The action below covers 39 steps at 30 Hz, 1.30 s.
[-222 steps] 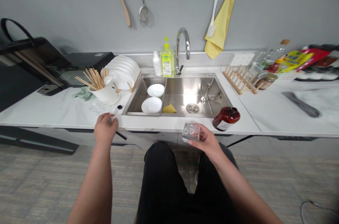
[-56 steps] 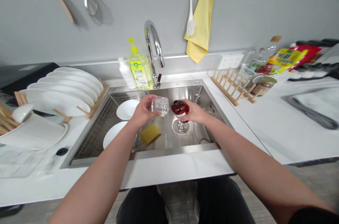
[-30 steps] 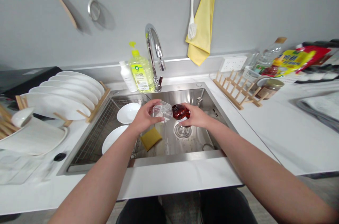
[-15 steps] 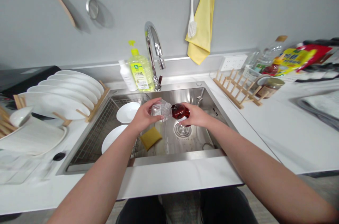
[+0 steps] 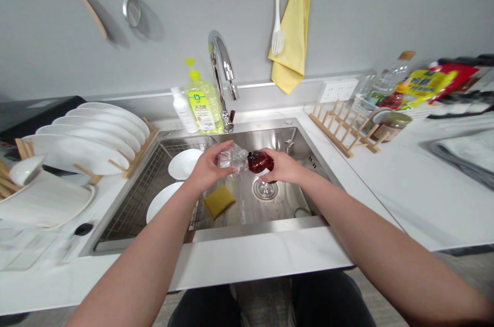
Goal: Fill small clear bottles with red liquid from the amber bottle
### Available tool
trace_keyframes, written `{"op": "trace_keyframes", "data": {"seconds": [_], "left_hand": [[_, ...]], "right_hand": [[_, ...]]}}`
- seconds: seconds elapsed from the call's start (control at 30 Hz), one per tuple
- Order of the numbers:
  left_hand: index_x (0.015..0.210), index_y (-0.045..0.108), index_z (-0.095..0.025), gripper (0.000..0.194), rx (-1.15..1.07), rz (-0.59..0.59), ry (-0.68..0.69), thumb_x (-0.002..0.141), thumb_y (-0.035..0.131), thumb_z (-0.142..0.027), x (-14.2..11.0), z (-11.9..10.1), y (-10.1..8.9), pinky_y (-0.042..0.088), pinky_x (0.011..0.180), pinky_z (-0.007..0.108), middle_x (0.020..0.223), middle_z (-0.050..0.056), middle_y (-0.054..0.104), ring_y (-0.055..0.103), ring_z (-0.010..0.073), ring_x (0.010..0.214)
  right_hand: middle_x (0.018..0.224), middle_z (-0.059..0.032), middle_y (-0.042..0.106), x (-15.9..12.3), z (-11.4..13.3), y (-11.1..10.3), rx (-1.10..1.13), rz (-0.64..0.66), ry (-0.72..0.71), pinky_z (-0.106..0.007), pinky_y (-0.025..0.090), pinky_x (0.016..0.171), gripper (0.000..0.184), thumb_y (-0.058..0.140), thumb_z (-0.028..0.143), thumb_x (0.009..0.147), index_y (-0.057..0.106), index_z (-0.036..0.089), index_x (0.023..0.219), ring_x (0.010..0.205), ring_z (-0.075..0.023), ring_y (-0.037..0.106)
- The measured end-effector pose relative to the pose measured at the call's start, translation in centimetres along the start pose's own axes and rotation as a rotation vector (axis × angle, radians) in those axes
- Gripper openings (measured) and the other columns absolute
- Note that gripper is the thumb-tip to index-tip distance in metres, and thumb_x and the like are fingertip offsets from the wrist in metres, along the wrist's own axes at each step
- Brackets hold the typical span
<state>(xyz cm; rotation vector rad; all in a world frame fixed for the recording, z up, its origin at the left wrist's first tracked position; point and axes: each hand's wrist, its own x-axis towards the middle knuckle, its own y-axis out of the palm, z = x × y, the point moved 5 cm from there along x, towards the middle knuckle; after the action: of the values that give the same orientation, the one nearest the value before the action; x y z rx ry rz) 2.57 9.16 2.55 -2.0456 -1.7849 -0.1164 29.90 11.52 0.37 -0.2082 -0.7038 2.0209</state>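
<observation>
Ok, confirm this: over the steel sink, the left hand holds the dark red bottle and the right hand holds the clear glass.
Wrong way round: the left hand holds the clear glass and the right hand holds the dark red bottle, as the head view shows, both over the steel sink.

A clear tumbler point(image 5: 233, 159) is glinting beside a dark red bottle point(image 5: 259, 162) showing a white label, while a yellow sponge point(image 5: 218, 201) is lying in the silver steel sink point(image 5: 254, 223).
</observation>
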Motion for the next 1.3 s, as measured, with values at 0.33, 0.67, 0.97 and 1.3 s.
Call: {"op": "trace_keyframes", "data": {"seconds": [0.33,0.67,0.97,1.3], "left_hand": [[0.131,0.066,-0.024,0.083,-0.035,-0.015,0.011,0.061,0.109,-0.034,0.33,0.66,0.03,0.058,0.107,0.045,0.133,0.011,0.076,0.075,0.0281,0.115],[0.135,0.072,-0.022,0.085,-0.042,-0.006,0.008,0.061,0.11,-0.039,0.39,0.16,-0.09,0.057,0.114,0.049,0.134,0.012,0.076,0.074,0.0322,0.123],[0.137,0.08,-0.021,0.085,-0.004,-0.03,0.016,0.061,0.111,-0.043,0.49,-0.21,-0.58,0.051,0.126,0.057,0.137,0.014,0.077,0.072,0.0364,0.133],[0.138,0.079,-0.02,0.093,-0.017,-0.044,0.0,0.056,0.113,-0.045,0.47,-0.15,-0.69,0.051,0.127,0.059,0.138,0.016,0.08,0.073,0.0385,0.134]], "right_hand": [[0.115,-0.0041,0.086,0.04,-0.07,0.22,-0.009,0.012,-0.005,-0.038,0.062,0.088,0.072,0.103,0.026,0.069,0.072,0.025,0.134,0.1,-0.028,0.081],[0.111,-0.0043,0.085,0.04,0.15,0.15,-0.061,0.018,0.007,-0.036,0.058,0.088,0.069,0.105,0.029,0.069,0.074,0.023,0.13,0.097,-0.0262,0.078],[0.11,-0.0044,0.084,0.03,0.31,0.17,-0.06,0.028,0.007,-0.038,0.058,0.087,0.071,0.105,0.033,0.069,0.074,0.023,0.132,0.098,-0.027,0.077],[0.112,-0.004,0.085,-0.04,0.41,0.17,-0.058,0.028,0.015,-0.037,0.058,0.087,0.072,0.106,0.035,0.069,0.074,0.024,0.132,0.101,-0.0285,0.078]]}}
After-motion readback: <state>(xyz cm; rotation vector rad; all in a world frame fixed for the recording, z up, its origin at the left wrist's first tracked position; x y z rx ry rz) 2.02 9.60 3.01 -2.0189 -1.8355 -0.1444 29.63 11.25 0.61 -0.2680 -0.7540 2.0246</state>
